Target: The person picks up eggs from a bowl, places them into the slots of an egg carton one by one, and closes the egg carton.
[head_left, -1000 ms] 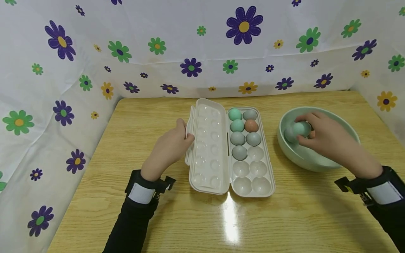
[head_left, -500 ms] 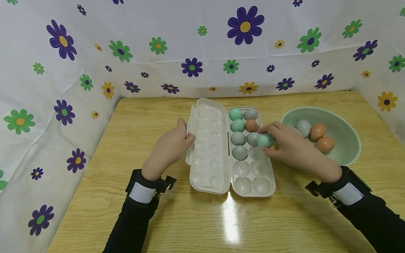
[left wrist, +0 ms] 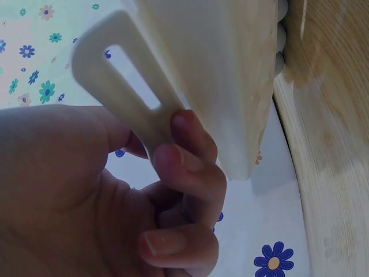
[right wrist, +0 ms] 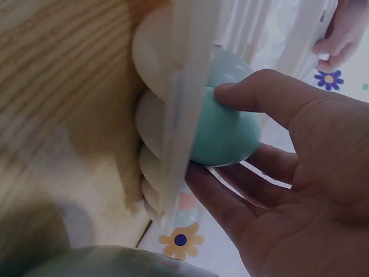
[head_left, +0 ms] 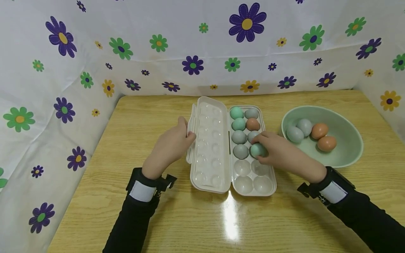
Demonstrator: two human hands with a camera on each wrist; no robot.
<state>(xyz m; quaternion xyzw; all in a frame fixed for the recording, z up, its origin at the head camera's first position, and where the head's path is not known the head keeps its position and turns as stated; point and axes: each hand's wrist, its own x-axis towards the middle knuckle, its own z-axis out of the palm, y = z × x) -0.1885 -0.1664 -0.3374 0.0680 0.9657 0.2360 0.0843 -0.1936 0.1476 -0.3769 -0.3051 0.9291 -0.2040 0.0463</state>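
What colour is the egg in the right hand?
The egg is mint green; it shows best in the right wrist view.

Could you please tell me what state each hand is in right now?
Left hand: closed, holding the handle of the egg carton.
Right hand: closed, pinching a green egg.

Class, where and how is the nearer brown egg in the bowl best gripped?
The nearer brown egg is probably best pinched from above, into the open bowl, across its rounded near-left and far-right sides: bare bowl shows there, while the other brown egg crowds its far-left side.
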